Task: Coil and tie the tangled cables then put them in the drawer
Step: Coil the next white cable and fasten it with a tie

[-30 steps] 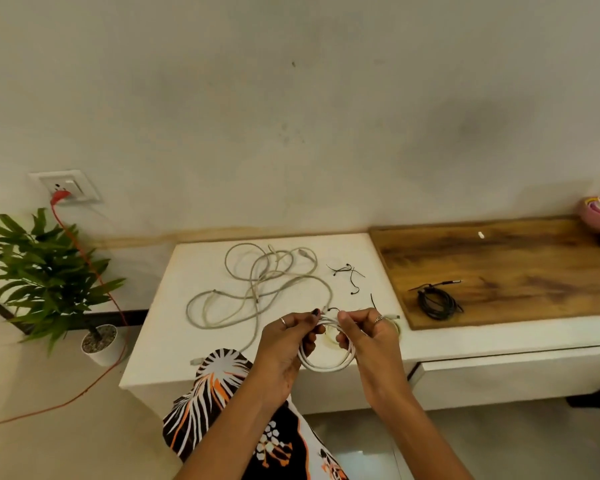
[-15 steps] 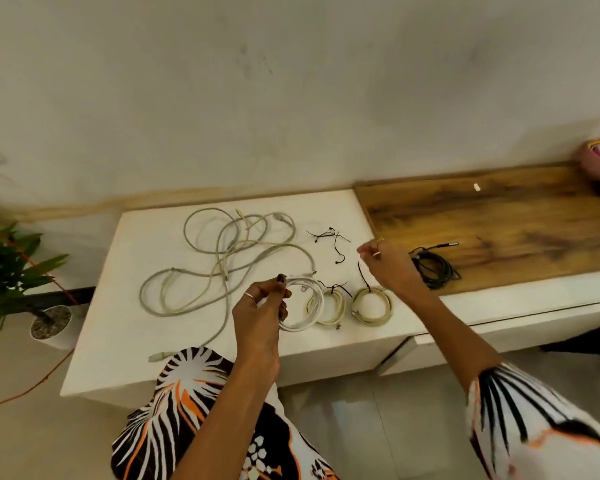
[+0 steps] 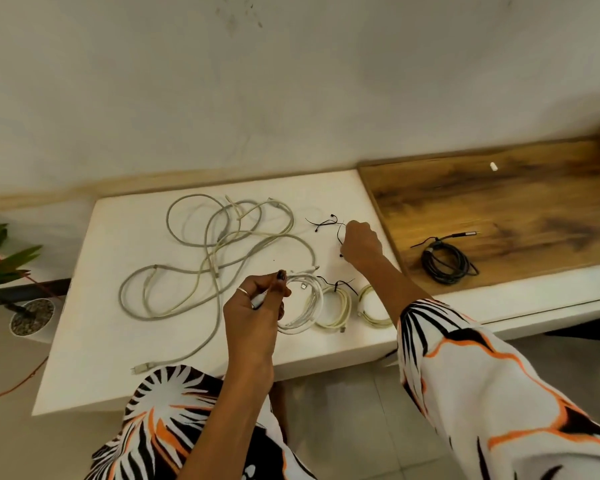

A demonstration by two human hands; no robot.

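A white coiled cable [image 3: 303,306] is pinched by the left hand [image 3: 257,306], thumb and fingers curled tight round the coil's left side; a ring is seen on one finger. The coil is held just above the front edge of the white cabinet top [image 3: 118,341].

The right hand [image 3: 361,242] is reached out over the back right part of the white top, fingers curled in. A thin black twist tie [image 3: 340,233] is seen running up to the fingertips and appears pinched there, though the grip itself is hidden behind the knuckles. More black ties [image 3: 323,223] lie just left of that hand.

Two cream coils are laid on the top right of the held coil: one tied with a black tie [image 3: 336,306], the next [image 3: 371,306] partly covered by the right forearm.

The tangled grey and cream cables [image 3: 215,258] are spread loose over the left and middle of the top, one plug end near the front edge.

A black coiled cable [image 3: 447,265] rests on the wooden board [image 3: 516,209] to the right, well apart from both hands.
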